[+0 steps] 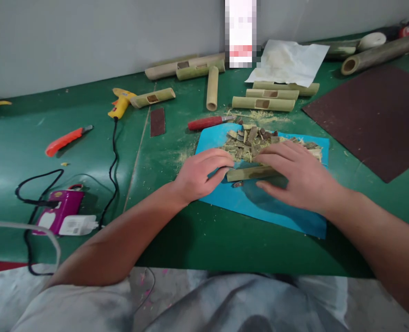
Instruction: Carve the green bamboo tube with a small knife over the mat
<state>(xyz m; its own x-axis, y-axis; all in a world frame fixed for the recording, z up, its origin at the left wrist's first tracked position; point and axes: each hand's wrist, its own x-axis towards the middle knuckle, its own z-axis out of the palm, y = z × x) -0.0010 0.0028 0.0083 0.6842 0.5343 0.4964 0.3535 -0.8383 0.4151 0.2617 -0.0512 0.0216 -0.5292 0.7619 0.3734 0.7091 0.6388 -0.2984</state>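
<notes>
A short piece of bamboo (247, 174) lies on a blue sheet (259, 210) between my hands. My left hand (199, 173) is closed in a pinch at its left end. A thin dark sliver shows by those fingertips, too small to name. My right hand (296, 173) arches over the right end of the bamboo, fingers stretched out above it and the thumb apart below. That end is hidden under the hand. Behind both hands spreads a heap of bamboo chips (247, 142) and shavings on the sheet. A small brown chip (238, 184) sits just in front of the bamboo.
A red-handled knife (207, 122) lies behind the sheet. Cut bamboo tubes (263, 104) line the back. A yellow glue gun (121, 102), orange cutter (64, 140) and purple box with cables (66, 205) are leftward. A brown sheet (373, 124) lies right.
</notes>
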